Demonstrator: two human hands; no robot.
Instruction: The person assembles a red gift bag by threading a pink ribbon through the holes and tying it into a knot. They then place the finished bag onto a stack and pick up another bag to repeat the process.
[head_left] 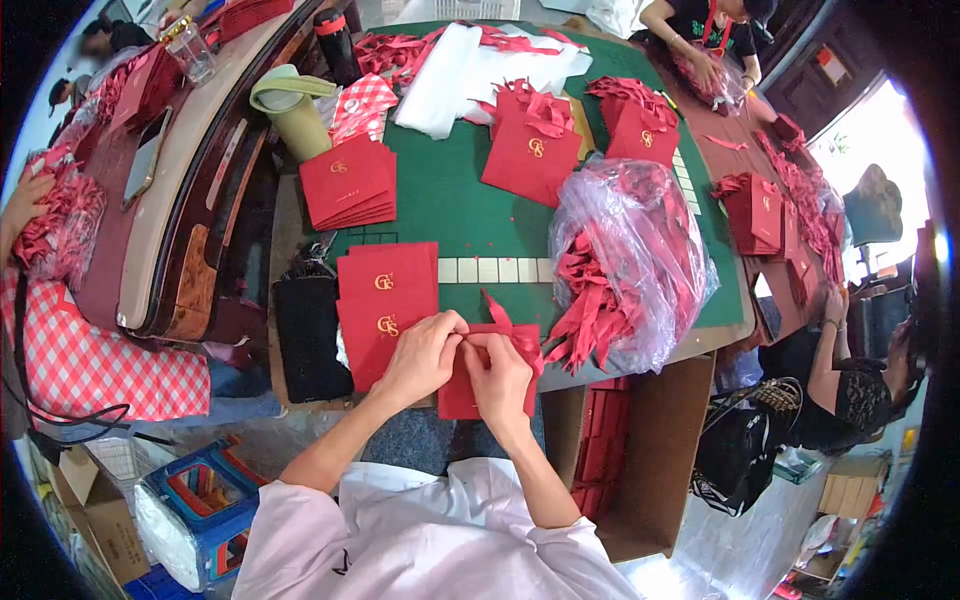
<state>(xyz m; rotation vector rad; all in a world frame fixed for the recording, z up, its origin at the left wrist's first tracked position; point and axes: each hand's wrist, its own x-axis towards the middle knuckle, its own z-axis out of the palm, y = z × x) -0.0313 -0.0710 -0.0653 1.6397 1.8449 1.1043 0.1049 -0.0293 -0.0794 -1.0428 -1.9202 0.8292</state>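
Observation:
Just in front of me, a red paper gift bag [458, 398] lies at the table's near edge. Above it, the fingers of my left hand [425, 352] and my right hand [500, 380] meet in a pinch. A red ribbon [497, 312] comes out beside my fingertips, and more of it lies by my right hand. Both hands appear closed on this ribbon, though the gripped part is hidden. Flat red bags with gold lettering [385, 282] are laid partly over one another beside my left hand. To the right sits a clear plastic bag [640, 255] full of red ribbons.
Red bags [350, 185] lie fanned at the left of the green mat [450, 215], near an olive tumbler [298, 125]. Ribboned bags [532, 150] and white wrapping [440, 85] lie farther back. A black pouch [312, 340] rests left. Other people work around the tables.

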